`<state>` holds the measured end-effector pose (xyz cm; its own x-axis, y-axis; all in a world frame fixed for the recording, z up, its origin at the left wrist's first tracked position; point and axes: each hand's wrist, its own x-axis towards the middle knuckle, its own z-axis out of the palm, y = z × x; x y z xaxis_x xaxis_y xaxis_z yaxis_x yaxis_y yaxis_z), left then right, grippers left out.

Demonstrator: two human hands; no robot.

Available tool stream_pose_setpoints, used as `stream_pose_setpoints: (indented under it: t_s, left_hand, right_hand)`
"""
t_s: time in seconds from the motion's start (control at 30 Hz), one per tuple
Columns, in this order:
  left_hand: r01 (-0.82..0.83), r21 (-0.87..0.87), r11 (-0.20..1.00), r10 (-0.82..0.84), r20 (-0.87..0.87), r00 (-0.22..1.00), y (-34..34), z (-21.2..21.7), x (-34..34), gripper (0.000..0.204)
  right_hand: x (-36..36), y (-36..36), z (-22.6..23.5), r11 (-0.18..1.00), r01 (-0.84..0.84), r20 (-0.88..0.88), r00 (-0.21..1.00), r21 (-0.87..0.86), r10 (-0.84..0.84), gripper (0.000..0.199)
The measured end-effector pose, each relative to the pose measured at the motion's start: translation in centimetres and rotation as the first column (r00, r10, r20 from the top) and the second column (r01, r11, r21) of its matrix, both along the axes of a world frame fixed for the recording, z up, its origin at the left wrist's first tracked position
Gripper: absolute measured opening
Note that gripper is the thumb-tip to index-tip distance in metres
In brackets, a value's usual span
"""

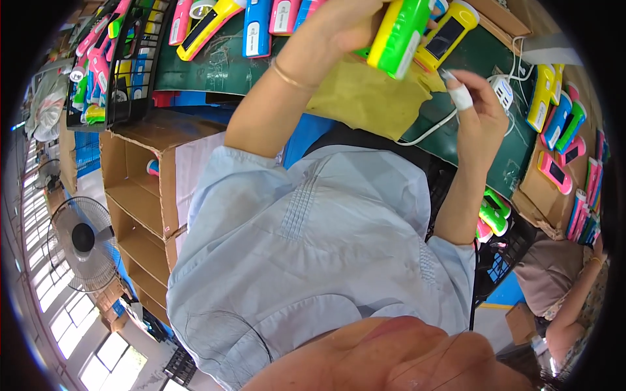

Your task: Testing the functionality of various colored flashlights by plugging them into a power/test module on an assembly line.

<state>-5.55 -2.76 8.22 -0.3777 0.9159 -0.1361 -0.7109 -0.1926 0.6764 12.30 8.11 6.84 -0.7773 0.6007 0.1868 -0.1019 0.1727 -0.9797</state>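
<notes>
My left hand (352, 26), with a bracelet at its wrist, grips a green and yellow flashlight (398, 39) above the table. Part of that hand is cut off by the top edge. My right hand (479, 114) is raised over the table's right part, apart from the flashlight. White tape wraps one of its fingers; the fingers are bent and apart, and I see nothing held in them. Just beyond it lies a yellow flashlight (450, 36) with a dark panel. A yellow cloth (372, 98) is spread under the hands, at the table's near edge.
More flashlights (257, 29) lie along the table's far left. A black basket (134, 58) full of them stands at left. To the right are a white power strip (502, 91) with cables and a cardboard tray (541, 189) of flashlights. Cardboard shelves (137, 189) and a fan (81, 238) stand left.
</notes>
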Motion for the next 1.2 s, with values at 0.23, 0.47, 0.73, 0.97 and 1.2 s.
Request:
stream_pose_setpoints:
  t_s: [0.23,0.47,0.73,0.97,1.2]
  left_hand:
    - [-0.233,-0.021,0.972,0.177,-0.588,0.789,0.5,-1.8,3.0,0.029]
    - [-0.286,-0.029,0.958,0.246,-0.432,0.868,0.6,-0.6,4.2,0.028]
    - [-0.359,0.148,0.922,0.388,-0.366,0.846,0.3,-1.0,4.5,0.044]
    - [-0.346,0.111,0.932,0.35,-0.025,0.936,0.2,-0.9,5.2,0.048]
    - [-0.262,0.452,0.853,0.414,-0.28,0.866,-1.1,-3.6,7.6,0.039]
  right_hand:
    - [-2.7,-0.3,0.3,0.552,0.133,-0.158,0.987,0.823,-0.002,0.017]
    - [-2.0,0.1,2.2,0.842,0.009,-0.129,0.989,0.539,0.072,0.012]
    - [-1.0,2.6,3.0,0.551,-0.826,0.113,0.562,0.12,0.819,0.003]
    - [2.2,-0.1,-2.0,0.435,-0.246,-0.03,0.844,0.866,0.536,0.042]
    - [2.9,-2.1,-1.4,0.859,-0.239,0.029,0.967,0.453,0.254,0.06]
